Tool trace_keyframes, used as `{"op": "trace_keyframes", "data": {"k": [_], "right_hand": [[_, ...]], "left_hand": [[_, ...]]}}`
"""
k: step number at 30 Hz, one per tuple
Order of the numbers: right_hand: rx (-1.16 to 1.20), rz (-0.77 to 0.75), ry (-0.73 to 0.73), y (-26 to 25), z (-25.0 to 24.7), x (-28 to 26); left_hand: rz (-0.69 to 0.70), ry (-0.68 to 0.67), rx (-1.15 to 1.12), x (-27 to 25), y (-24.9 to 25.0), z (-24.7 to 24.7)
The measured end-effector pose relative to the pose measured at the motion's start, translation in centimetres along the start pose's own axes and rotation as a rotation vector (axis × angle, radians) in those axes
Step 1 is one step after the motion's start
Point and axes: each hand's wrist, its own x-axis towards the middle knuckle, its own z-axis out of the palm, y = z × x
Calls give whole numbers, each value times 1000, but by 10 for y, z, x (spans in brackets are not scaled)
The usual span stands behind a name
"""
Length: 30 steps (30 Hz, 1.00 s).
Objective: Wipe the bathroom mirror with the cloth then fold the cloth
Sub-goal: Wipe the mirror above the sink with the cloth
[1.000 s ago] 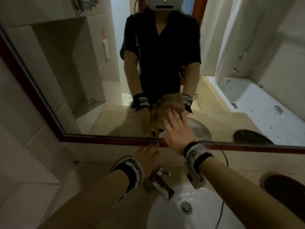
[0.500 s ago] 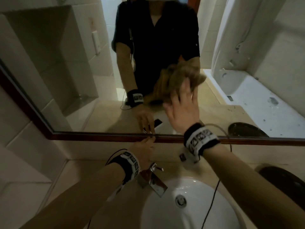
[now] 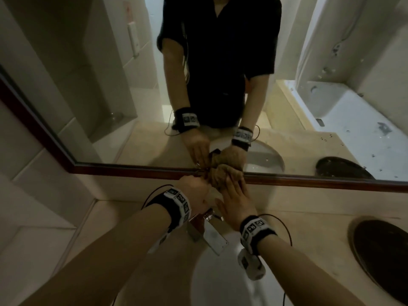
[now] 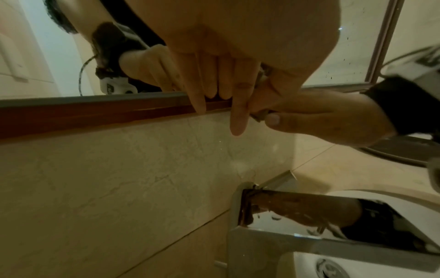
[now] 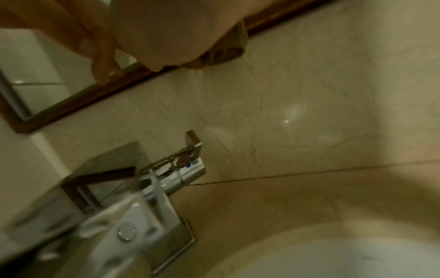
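The tan cloth (image 3: 217,176) is bunched against the mirror's (image 3: 110,85) bottom edge and its brown wooden frame (image 3: 132,168). My right hand (image 3: 234,199) presses it there with flat, straight fingers. In the right wrist view the cloth (image 5: 221,54) peeks out under the palm. My left hand (image 3: 194,191) rests on the frame just left of the cloth. Its fingers (image 4: 238,112) point down over the wood, next to the right hand (image 4: 321,120) and a sliver of cloth (image 4: 259,117). The glass reflects both hands.
A chrome faucet (image 3: 207,230) stands directly below the hands, over the white sink basin (image 3: 220,279). A dark round dish (image 3: 384,257) lies on the beige counter (image 3: 309,228) at the right. Tiled wall runs along the left.
My right hand swept the cloth up the glass, then down to the mirror's bottom frame. The left hand stayed on the frame.
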Motion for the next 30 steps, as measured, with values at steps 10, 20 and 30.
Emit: {"op": "trace_keyframes", "data": {"k": [10, 20, 30], "right_hand": [[-15, 289, 101, 70, 15, -34], [-64, 24, 320, 68, -46, -2], [45, 195, 963, 106, -206, 58]], "left_hand": [[-77, -178, 128, 28, -8, -5], [-82, -98, 237, 27, 36, 8], [-70, -268, 54, 39, 56, 24]]}}
